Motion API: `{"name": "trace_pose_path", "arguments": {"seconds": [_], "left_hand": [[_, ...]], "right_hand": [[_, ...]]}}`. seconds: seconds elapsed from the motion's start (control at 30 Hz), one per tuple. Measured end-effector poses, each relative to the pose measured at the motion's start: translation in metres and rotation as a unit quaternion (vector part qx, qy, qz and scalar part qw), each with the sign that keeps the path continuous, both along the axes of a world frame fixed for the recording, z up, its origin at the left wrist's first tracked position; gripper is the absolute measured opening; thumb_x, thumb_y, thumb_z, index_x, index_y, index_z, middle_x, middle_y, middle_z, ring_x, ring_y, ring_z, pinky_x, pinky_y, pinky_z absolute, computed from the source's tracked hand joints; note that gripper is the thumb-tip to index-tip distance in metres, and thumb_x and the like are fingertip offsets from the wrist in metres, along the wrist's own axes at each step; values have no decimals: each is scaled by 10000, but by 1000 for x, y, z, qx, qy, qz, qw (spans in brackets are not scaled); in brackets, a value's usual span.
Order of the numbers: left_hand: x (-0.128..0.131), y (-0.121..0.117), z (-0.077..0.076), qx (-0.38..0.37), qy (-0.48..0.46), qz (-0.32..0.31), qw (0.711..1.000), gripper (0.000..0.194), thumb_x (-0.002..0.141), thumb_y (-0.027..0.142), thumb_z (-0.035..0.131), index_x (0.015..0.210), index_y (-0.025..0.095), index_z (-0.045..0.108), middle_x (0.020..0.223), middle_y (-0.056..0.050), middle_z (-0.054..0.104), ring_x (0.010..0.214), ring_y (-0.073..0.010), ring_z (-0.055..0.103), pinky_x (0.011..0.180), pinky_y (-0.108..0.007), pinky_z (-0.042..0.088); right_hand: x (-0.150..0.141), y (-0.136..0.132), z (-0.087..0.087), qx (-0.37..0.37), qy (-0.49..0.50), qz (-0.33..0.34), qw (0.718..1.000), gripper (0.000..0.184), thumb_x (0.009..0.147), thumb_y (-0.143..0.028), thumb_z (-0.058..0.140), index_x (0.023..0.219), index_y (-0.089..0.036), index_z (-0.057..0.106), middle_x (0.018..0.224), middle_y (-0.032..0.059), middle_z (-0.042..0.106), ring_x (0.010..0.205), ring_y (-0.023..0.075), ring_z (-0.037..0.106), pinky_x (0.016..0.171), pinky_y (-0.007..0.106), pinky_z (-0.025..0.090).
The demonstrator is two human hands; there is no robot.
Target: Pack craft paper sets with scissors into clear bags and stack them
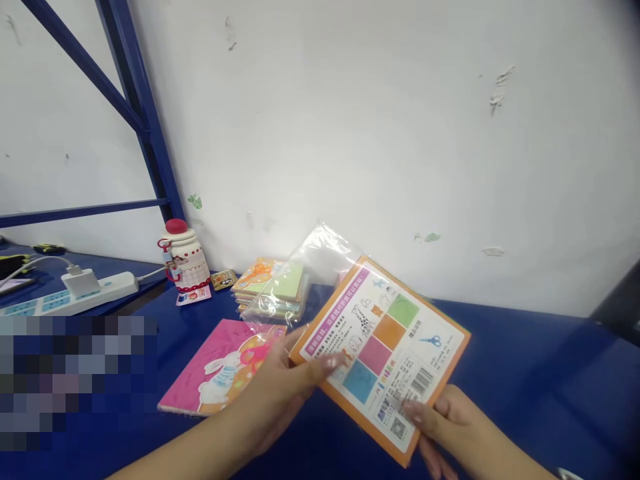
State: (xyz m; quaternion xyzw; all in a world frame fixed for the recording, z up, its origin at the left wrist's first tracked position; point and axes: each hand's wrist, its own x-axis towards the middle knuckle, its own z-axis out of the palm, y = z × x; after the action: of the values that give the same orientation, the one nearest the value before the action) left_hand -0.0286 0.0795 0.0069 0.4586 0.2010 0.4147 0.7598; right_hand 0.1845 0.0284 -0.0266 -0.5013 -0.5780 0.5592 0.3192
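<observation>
A square orange-edged paper-craft booklet (379,353) is held tilted above the table, its printed back with colour squares, a barcode and a scissors picture facing me. My left hand (287,380) grips its left corner, thumb on top and fingers hidden behind. At the lower right edge, my right hand (445,423) pinches it between thumb and fingers. A clear plastic sleeve (320,257) sticks out behind the booklet's upper left side; whether the booklet is partly inside it I cannot tell. Beneath my left forearm lies a pink booklet (193,377) with a white rabbit on its cover.
Behind the pink booklet, a stack of wrapped booklets (273,283) stands near the wall. Left of it are a small gold packet (223,279) and a white bottle with a red cap (185,257). A power strip (110,291) with a plugged-in charger lies farther left on the blue table (530,393).
</observation>
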Motion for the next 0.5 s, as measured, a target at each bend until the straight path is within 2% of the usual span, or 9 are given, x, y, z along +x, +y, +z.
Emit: {"name": "trace_pose_path", "arguments": {"seconds": [0.1, 0.23, 0.37, 0.43, 0.5], "left_hand": [[-1, 2, 0, -39, -13, 24, 999, 317, 815, 189, 652, 1130, 171, 620, 1086, -101, 691, 1005, -251, 642, 868, -343, 514], [6, 2, -7, -90, 6, 68, 994, 312, 759, 185, 712, 1054, 104, 648, 1001, -131, 716, 928, -271, 671, 829, -351, 538], [6, 4, -10, -103, 0, 69, 992, 311, 759, 182, 711, 1054, 106, 646, 1005, -126, 716, 928, -265, 673, 827, -340, 543], [4, 6, -9, -102, -2, 55, 993, 307, 776, 181, 692, 1071, 110, 643, 1000, -125, 718, 919, -259, 677, 808, -328, 550], [1, 10, -8, -104, -7, 38, 994, 293, 792, 178, 673, 1075, 109, 646, 977, -121, 724, 903, -250, 683, 787, -310, 556]], "right_hand": [[-5, -1, 0, -12, -8, 9, 1000, 639, 671, -782, 482, 543, -156, 508, 410, -28, 474, 307, 22, 363, 287, 122, 272], [-9, -1, -4, -10, -39, -2, 999, 663, 691, -793, 436, 580, -147, 539, 421, -12, 491, 322, 37, 396, 300, 134, 285], [-9, -1, -7, -3, -17, -10, 1000, 628, 701, -760, 471, 568, -150, 537, 414, -13, 484, 326, 43, 402, 308, 140, 292], [-5, -1, -7, 7, 22, 24, 999, 522, 709, -649, 587, 586, -141, 578, 466, -12, 526, 367, 44, 443, 347, 132, 342], [0, -1, -7, 11, 40, 58, 997, 303, 729, -422, 682, 634, -135, 655, 544, -10, 584, 429, 48, 498, 406, 125, 400]]}}
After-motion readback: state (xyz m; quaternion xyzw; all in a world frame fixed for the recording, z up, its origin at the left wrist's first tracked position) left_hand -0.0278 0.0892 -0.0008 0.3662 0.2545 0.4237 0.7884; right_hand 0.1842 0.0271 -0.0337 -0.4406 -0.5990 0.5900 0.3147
